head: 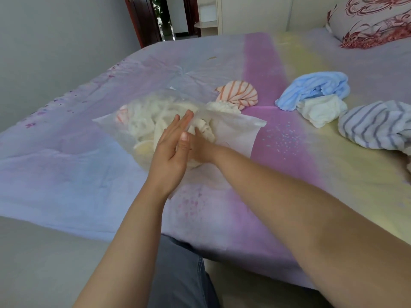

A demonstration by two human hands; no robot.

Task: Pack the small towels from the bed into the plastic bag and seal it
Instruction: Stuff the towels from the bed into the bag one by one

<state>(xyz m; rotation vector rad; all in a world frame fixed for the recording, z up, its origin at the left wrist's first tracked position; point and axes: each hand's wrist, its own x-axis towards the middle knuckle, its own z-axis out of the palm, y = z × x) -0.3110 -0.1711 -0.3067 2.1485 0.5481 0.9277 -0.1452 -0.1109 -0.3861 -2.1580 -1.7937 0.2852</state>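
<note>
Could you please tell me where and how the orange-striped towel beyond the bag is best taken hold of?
I would pinch the bunched top of the orange-striped towel from above. It lies crumpled in a loose mound on the bed, apart from the blue towel, with raised folds that fingers can close on. The right hand, now in the plastic bag, is on that side.

The orange-striped towel [239, 97], light blue towel [315, 88], white towel [320, 111] and grey-striped towel [375, 125] lie on a pastel purple, yellow and blue bedsheet [278, 70].
</note>
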